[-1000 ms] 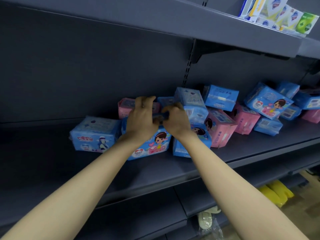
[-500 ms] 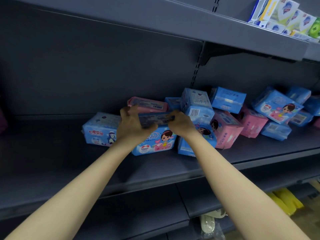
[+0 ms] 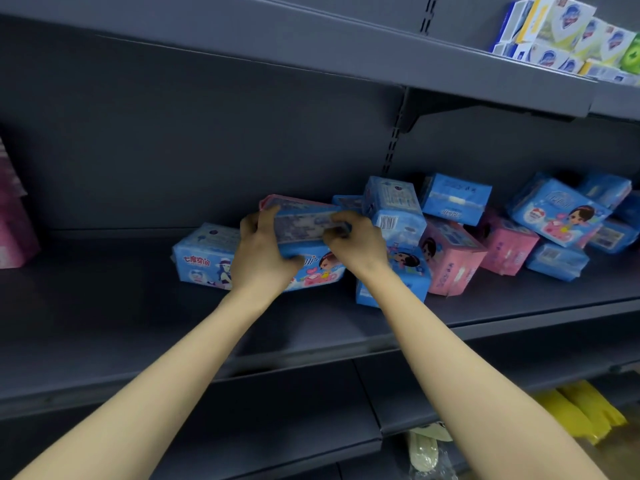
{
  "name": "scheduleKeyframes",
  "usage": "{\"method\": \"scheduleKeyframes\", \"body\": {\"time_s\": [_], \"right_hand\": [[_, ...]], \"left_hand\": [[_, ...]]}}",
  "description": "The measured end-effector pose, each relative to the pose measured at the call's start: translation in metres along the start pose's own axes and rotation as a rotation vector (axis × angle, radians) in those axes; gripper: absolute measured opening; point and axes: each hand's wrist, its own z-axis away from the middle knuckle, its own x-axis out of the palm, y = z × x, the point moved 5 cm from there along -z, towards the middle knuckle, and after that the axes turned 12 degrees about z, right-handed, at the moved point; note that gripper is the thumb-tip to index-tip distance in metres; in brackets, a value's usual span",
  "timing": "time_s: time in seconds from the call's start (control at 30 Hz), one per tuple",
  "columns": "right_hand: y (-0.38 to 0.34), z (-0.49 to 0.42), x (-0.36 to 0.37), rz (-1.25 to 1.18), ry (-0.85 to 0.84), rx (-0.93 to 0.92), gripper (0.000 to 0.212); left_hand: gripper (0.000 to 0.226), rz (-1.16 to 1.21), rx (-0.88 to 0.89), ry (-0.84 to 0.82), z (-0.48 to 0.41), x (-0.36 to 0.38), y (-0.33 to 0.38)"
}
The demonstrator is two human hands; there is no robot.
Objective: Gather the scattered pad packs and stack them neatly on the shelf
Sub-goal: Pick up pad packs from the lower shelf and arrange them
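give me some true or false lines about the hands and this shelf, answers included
1. The left hand and right hand grip the same pack. True.
2. That pack is over a blue cartoon-girl pack. True.
3. Every pack on the shelf is blue. False: several are pink, such as the pink pack right of the hands.
4. The top shelf is bare. False: small boxes stand at its right end.
5. The yellow items lie among the packs. False: they lie lower down, below that shelf.
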Motion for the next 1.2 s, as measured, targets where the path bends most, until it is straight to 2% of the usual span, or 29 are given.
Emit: {"method": "scheduleKeyframes", "body": {"time_s": [0.2,0.33,0.53,0.63,0.77,1.0,1.2], "right_hand": [[-0.011,0.001,-0.027,-0.16,0.228,-0.086,0.033],[-0.017,0.0,-0.048,-0.249,0.332,-0.227,0.034],[-0.002,0.0,-0.071,-0.264,0.455,-0.353,0.045],[0.013,-0.006,-0.08,-0.225,0.533,-0.342,0.047],[0.039,-0.014,-0.088,-0.177,0.633,-0.316,0.048],[0.078,-0.028,-0.086,-0.183,0.72,-0.203,0.041],[0.092,-0.049,-0.079,-0.062,0.755,-0.198,0.03]], "left_hand": [[0.078,0.036,0.171,0.114,-0.001,-0.021,0.031],[0.069,0.101,0.308,0.174,-0.005,-0.026,0.049],[0.06,0.188,0.469,0.138,-0.021,-0.009,0.071],[0.054,0.253,0.544,0.1,-0.028,0.008,0.082],[0.032,0.302,0.678,0.076,-0.041,0.032,0.095],[0.036,0.311,0.849,0.079,-0.061,0.075,0.104],[0.032,0.303,0.851,0.112,-0.079,0.099,0.094]]}}
